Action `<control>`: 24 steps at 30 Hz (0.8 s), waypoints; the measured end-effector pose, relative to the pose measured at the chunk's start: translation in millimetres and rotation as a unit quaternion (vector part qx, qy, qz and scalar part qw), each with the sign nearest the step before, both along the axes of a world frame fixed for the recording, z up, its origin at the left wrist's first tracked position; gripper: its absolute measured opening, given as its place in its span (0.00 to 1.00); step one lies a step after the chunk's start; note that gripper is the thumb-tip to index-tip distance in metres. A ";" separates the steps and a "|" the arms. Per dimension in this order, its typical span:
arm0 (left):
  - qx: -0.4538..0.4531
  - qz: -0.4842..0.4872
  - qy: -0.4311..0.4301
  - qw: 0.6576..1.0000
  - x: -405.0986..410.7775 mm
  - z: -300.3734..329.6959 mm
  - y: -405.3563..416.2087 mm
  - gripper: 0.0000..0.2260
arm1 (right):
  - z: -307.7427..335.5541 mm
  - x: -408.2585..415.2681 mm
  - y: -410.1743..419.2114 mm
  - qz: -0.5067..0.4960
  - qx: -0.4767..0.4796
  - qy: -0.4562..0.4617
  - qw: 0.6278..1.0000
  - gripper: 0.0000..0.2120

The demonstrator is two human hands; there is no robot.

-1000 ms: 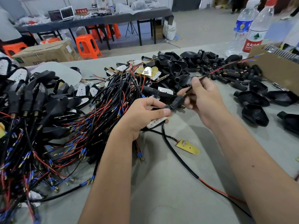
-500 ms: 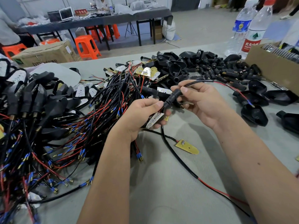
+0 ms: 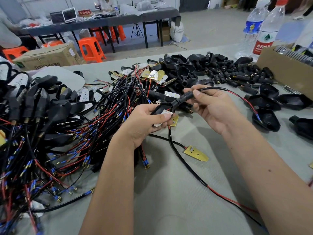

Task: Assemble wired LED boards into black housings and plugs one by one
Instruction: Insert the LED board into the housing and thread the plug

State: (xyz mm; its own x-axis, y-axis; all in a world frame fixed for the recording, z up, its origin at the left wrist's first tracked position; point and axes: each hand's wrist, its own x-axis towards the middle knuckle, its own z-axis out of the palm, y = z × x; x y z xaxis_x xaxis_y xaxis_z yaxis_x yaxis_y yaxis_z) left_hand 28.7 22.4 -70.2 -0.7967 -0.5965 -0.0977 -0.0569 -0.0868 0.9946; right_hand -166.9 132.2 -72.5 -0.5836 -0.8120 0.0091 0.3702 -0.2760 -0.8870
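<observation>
The left hand (image 3: 144,122) is gripping a black housing (image 3: 160,108) with a white LED board (image 3: 163,117) pinned under its thumb. The right hand (image 3: 211,107) is pinching the black plug (image 3: 185,96) and its wire (image 3: 213,89), fingers curled. To the right, a cardboard box (image 3: 284,68) is holding rows of dark parts, too blurred to identify.

Your housings (image 3: 265,118) and plugs (image 3: 225,77) are black; wires (image 3: 76,150) red and black with blue-sleeved tips; the board (image 3: 195,153) brass-yellow; worktop (image 3: 169,200) grey-green; stools (image 3: 91,50) orange at eleven o'clock.
</observation>
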 end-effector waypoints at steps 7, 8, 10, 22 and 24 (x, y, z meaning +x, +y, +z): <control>-0.044 -0.012 -0.045 0.998 -2.0 2.5 2.7 0.07 | -2.4 6.0 1.0 -0.017 0.025 -0.027 0.999 0.09; -0.053 -0.014 -0.058 0.997 -2.3 3.3 3.3 0.09 | -4.0 7.5 1.1 -0.023 0.029 -0.030 0.999 0.09; -0.086 -0.026 -0.080 0.993 -2.1 3.5 4.5 0.12 | -9.3 9.8 2.4 -0.031 0.040 -0.042 0.998 0.09; -0.112 -0.028 -0.075 0.990 3.3 5.5 6.8 0.08 | -22.3 10.0 10.3 -0.032 0.018 0.003 0.999 0.09; -0.145 -0.028 -0.081 0.986 5.3 5.4 6.8 0.08 | -23.8 11.5 11.0 -0.035 0.016 0.017 0.999 0.09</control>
State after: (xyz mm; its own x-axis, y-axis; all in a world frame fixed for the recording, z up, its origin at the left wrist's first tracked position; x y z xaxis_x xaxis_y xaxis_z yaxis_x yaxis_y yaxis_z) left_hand 34.0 29.2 -64.7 -0.8175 -0.5731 -0.0571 -0.2128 0.2084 0.9546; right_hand -155.4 143.2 -96.3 -0.6394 -0.7689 0.0040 0.3206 -0.2713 -0.9076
